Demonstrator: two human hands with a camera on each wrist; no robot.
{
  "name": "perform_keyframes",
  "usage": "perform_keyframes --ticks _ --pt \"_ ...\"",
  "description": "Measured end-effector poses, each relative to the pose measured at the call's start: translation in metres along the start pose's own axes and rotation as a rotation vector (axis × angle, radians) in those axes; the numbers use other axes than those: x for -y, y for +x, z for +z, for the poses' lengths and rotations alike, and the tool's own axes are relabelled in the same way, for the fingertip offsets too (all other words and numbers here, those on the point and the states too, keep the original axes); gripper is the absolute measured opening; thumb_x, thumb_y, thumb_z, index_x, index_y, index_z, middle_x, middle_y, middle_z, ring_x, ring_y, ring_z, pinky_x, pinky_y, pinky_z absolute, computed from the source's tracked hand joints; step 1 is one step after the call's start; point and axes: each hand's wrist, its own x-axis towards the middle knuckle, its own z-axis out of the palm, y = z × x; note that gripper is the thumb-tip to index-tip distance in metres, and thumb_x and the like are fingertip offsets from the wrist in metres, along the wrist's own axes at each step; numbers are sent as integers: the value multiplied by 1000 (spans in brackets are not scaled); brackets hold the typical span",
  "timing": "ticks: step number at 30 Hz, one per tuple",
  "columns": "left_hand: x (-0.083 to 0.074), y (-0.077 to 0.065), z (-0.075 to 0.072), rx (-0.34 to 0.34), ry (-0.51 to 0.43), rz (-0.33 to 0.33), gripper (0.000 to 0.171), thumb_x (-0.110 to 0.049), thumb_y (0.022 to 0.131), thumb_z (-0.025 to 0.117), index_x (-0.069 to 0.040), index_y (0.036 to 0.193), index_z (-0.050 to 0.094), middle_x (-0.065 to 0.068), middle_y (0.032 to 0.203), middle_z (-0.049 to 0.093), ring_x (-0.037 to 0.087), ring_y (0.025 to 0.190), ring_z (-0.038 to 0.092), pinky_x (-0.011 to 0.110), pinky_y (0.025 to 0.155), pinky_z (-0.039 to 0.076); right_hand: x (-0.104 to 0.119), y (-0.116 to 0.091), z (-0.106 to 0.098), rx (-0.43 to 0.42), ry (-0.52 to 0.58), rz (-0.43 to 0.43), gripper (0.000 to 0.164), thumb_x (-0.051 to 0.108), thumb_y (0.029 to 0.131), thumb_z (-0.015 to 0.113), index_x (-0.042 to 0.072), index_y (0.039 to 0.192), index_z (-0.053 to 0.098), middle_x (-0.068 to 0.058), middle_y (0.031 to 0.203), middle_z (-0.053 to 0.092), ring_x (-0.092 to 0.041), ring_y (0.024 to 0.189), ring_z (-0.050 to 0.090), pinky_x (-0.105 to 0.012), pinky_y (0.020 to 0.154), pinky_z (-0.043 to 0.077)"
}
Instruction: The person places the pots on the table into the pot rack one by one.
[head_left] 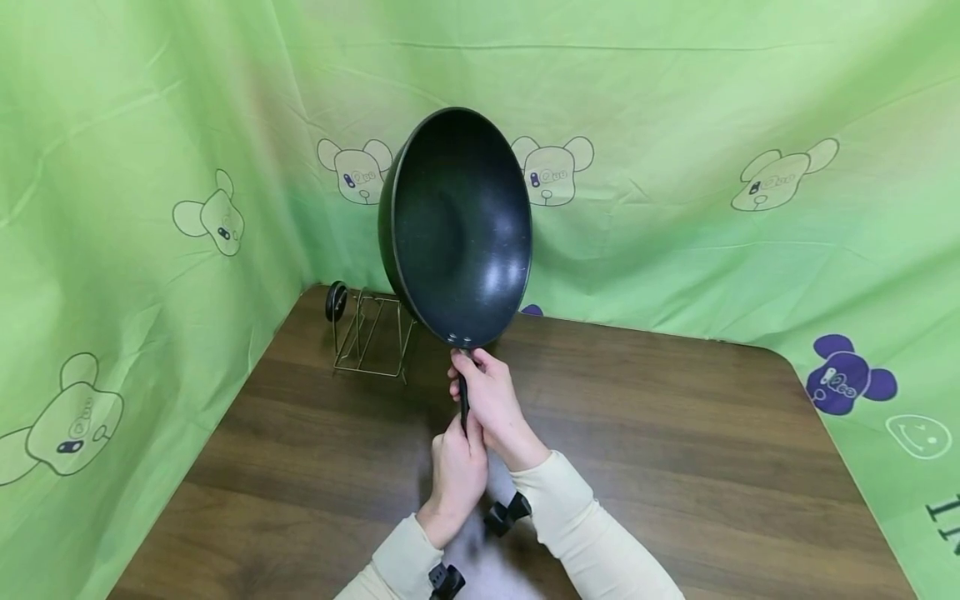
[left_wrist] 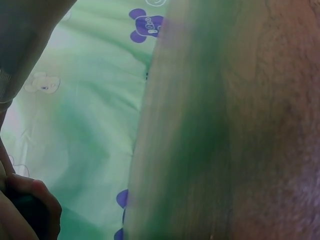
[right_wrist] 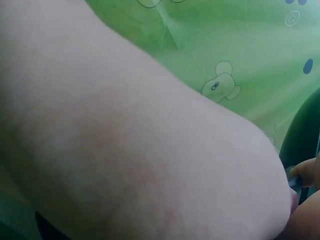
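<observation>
Left hand (head_left: 457, 468), right hand (head_left: 493, 402) both wrap handle (head_left: 463, 407) of wok (head_left: 461, 221) — stacked grip likely steadies its weight above bench (head_left: 660, 433).

Wood-grain worktop (head_left: 697, 442): wire rack (head_left: 369, 335) standing near far-left corner, black round piece (head_left: 337, 301) at its left side (can't tell if attached).
</observation>
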Motion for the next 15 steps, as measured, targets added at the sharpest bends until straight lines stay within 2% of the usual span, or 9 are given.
perform_keyframes --ticks 4,15 --pt "0 1 -2 -7 20 8 33 -27 102 47 -12 76 60 1 56 59 28 53 63 34 43 43 -1 1 1 15 12 1 15 15 96 56 1 96 62 -5 76 57 -12 56 53 -22 55 47" --pt "5 2 -8 3 80 13 33 -27 101 49 -10 74 57 7 56 60 31 55 64 37 43 43 -1 0 4 36 -3 3 21 16 97 54 -1 106 62 -4 75 56 -11 55 54 -22 55 48"
